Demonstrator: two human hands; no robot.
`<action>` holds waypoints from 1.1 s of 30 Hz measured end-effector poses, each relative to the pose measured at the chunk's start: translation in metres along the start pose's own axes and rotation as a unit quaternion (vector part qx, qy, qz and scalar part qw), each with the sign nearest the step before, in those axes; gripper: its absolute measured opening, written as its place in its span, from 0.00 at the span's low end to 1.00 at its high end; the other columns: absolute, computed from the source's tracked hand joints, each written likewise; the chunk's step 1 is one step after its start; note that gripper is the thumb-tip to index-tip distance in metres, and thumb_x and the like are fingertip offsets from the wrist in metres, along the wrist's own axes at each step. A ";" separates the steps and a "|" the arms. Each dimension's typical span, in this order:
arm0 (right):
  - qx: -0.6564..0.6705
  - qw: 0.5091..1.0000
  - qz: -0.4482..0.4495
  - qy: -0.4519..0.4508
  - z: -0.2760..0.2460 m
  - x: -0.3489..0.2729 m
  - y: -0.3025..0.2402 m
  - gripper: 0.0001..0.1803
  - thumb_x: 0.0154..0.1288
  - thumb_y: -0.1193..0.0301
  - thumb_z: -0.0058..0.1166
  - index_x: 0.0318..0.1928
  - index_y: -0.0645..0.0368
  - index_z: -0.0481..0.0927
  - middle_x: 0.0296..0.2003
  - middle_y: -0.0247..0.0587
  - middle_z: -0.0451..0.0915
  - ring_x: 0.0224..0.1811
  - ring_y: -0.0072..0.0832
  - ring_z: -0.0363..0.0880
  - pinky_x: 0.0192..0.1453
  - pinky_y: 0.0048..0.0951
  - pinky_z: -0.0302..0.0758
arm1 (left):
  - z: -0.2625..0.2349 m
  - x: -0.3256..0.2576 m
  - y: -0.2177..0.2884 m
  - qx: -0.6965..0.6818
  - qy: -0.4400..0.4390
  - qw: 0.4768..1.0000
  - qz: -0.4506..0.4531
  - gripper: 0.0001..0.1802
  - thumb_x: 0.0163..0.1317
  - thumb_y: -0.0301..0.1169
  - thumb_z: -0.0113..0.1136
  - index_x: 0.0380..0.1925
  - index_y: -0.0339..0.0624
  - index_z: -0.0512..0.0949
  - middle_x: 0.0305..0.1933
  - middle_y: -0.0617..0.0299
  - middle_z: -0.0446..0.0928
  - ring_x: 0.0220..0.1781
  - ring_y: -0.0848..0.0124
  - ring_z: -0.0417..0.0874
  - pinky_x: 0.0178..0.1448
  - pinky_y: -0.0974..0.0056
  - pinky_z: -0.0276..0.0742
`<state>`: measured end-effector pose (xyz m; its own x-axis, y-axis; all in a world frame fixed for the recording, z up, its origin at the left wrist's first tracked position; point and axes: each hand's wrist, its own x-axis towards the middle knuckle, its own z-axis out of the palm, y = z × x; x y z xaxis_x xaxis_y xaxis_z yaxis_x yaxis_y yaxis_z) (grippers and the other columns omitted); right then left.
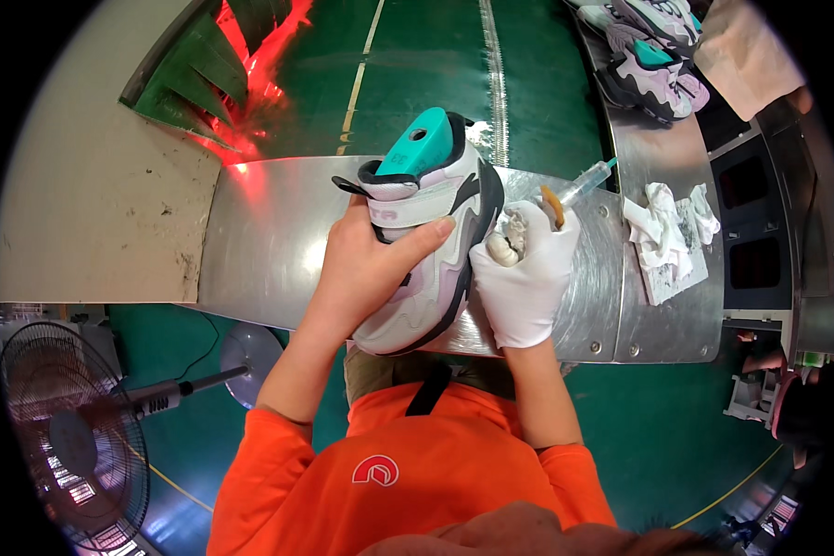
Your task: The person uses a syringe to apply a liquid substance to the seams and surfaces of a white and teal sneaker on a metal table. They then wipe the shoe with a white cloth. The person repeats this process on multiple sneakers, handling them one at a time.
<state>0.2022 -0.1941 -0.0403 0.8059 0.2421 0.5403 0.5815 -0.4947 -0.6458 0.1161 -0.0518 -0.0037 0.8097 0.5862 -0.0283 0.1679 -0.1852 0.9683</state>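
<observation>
A white and pale lilac sneaker (pixel 426 269) with black trim stands on end near the middle, its sole side toward the right. A teal shoe last (pixel 428 141) with a round hole fills its opening. My left hand (pixel 366 264), bare, grips the sneaker from the left, thumb across its side. Close to the sole, my right hand (pixel 526 278) wears a white glove with greyish, stained fingertips. It is closed round a clear syringe (pixel 586 181) that points up and right with a teal tip. An orange-brown piece shows at the glove's upper edge; its kind is unclear.
A metal ledge (pixel 259 241) runs under my hands, before a green conveyor belt (pixel 426 65). Crumpled white cloths (pixel 663 232) lie on a small pad at right. More sneakers (pixel 653 74) sit at the upper right. Green strip flaps (pixel 199 65) hang at upper left; a fan (pixel 74 435) stands lower left.
</observation>
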 end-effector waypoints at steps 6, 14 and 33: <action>0.018 1.000 0.003 -0.016 0.000 0.006 -0.001 0.25 0.43 0.79 0.66 0.47 0.59 0.79 0.54 0.54 0.70 0.47 0.43 0.79 0.52 0.36 0.77 | -0.002 0.000 -0.003 0.018 0.006 1.000 0.004 0.31 0.55 0.35 0.72 0.55 0.31 0.73 0.50 0.55 0.81 0.50 0.69 0.81 0.54 0.63 0.78; 0.194 0.971 0.136 0.034 -0.006 0.016 0.023 0.17 0.56 0.77 0.64 0.46 0.61 0.77 0.42 0.41 0.74 0.39 0.27 0.80 0.45 0.27 0.77 | -0.001 0.000 0.006 -0.082 0.026 0.996 -0.009 0.30 0.56 0.34 0.71 0.55 0.29 0.72 0.49 0.54 0.81 0.49 0.68 0.82 0.54 0.64 0.78; 0.354 0.900 0.253 -0.007 0.003 0.003 -0.018 0.21 0.58 0.74 0.67 0.51 0.64 0.76 0.45 0.38 0.76 0.45 0.24 0.75 0.51 0.25 0.74 | 0.020 -0.009 0.003 -0.206 0.112 0.971 0.049 0.28 0.58 0.31 0.71 0.54 0.30 0.72 0.49 0.54 0.80 0.49 0.71 0.82 0.54 0.66 0.78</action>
<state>0.1947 -0.1820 -0.0284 0.9859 0.1487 0.0771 0.0608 0.1108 -0.9920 0.1202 -0.0734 -0.0053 0.6604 0.7467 0.0795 -0.1807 0.0553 0.9820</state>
